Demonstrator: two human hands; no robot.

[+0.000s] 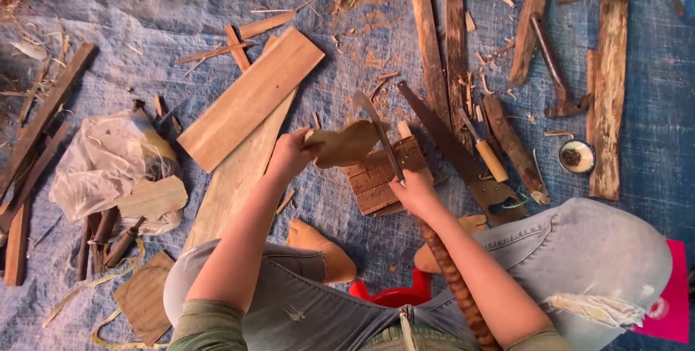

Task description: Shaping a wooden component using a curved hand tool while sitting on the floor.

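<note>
The left hand (289,154) clenches one end of a flat, curved, tan wooden piece (346,144), which juts past its fingers over a small slatted wooden block (380,174). The right hand (414,190) grips what seems a curved-bladed knife (378,134), its blade crossing the piece beyond the fingertips.

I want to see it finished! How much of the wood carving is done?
The wooden piece already has a rounded outline, and chips lie about. The left hand steadies it on the block while the right hand chops with a blade. Its surface looks rough.
</note>
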